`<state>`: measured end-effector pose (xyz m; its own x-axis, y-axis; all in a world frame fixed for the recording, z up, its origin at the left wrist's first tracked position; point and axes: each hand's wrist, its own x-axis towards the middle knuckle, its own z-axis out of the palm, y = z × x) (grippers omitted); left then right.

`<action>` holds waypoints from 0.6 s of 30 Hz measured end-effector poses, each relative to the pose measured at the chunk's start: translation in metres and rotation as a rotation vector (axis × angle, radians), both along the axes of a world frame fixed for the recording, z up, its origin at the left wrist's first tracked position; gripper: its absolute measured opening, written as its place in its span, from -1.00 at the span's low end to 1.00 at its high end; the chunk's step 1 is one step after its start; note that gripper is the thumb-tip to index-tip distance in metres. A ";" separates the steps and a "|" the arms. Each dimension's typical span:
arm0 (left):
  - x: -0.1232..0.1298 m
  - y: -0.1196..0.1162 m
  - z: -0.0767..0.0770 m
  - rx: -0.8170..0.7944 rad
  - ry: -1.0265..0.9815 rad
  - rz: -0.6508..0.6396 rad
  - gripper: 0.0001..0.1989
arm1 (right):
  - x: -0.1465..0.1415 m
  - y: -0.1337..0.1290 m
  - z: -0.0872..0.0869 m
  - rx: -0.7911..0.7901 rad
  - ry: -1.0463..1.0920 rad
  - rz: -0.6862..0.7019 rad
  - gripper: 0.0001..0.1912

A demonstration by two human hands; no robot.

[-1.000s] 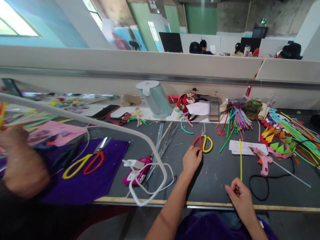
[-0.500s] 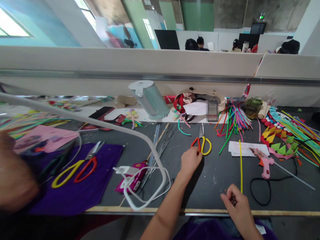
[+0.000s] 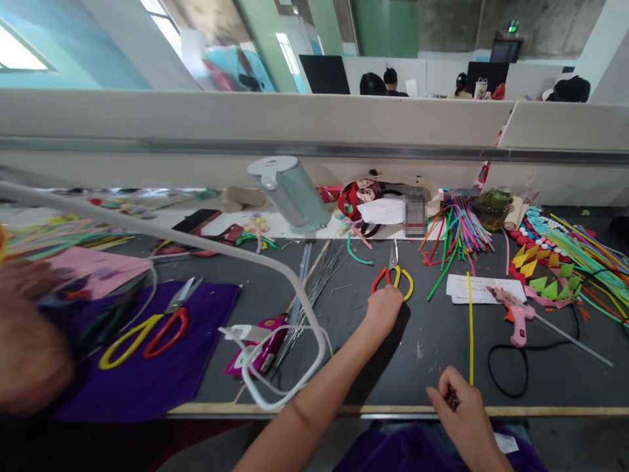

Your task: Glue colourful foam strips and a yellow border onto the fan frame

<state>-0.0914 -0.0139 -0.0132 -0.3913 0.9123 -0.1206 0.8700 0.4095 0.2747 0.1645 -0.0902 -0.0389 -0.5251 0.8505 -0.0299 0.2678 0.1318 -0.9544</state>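
My left hand (image 3: pixel 386 311) reaches across the table, its fingers curled over the lower handles of a pair of scissors (image 3: pixel 408 283) with one red-orange and one yellow handle. The scissors lie flat, blades pointing away from me; my fingertips are hidden. Close to the front edge, my right hand (image 3: pixel 464 410) is closed, thumb against curled fingers. Something small and dark shows inside it, too unclear to name. Just beyond that hand, a yellow pipe cleaner (image 3: pixel 471 334) lies lengthwise on the table, crossing the edge of white paper cards (image 3: pixel 459 290).
A pink glue gun (image 3: pixel 519 324) with a black cord lies to the right. Pipe cleaners (image 3: pixel 464 226) stand bunched at the back. Left are a white cable (image 3: pixel 314 308), thin wires (image 3: pixel 314 301), a purple cloth (image 3: pixel 196 354) with other scissors (image 3: pixel 181 308), and another person's blurred hand (image 3: pixel 29 354).
My left hand has moved right and slightly forward, now covering the lower ends of both scissor handles. The scissors stay in place. My right hand has barely shifted.
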 end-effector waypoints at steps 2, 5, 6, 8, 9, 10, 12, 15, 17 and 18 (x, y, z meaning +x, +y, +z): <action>-0.004 -0.003 0.002 0.014 -0.105 0.054 -0.61 | 0.001 -0.001 0.001 0.007 -0.010 -0.001 -0.69; -0.012 -0.014 0.011 0.091 -0.292 0.135 -0.68 | 0.005 -0.001 0.002 0.004 -0.024 0.000 -0.69; -0.014 -0.020 0.015 0.130 -0.366 0.160 -0.75 | 0.007 0.000 0.002 0.000 -0.031 0.000 -0.69; -0.013 -0.035 0.021 0.208 -0.544 0.211 -0.83 | 0.010 0.000 0.004 -0.009 -0.049 0.000 -0.67; -0.009 -0.044 0.023 0.239 -0.649 0.235 -0.80 | 0.012 0.000 0.005 -0.010 -0.055 -0.001 -0.67; -0.004 -0.053 0.025 0.268 -0.763 0.251 -0.77 | 0.013 0.001 0.006 -0.007 -0.057 -0.003 -0.66; 0.008 -0.071 0.028 0.311 -0.989 0.270 -0.73 | 0.013 0.001 0.010 0.004 -0.053 -0.004 -0.66; 0.023 -0.090 0.032 0.345 -1.267 0.307 -0.68 | 0.012 0.000 0.015 0.016 -0.049 0.009 -0.66; 0.026 -0.098 0.034 0.353 -1.401 0.337 -0.67 | 0.011 -0.001 0.017 0.024 -0.051 0.015 -0.65; 0.027 -0.100 0.035 0.355 -1.453 0.350 -0.67 | 0.010 -0.002 0.018 0.031 -0.049 0.015 -0.65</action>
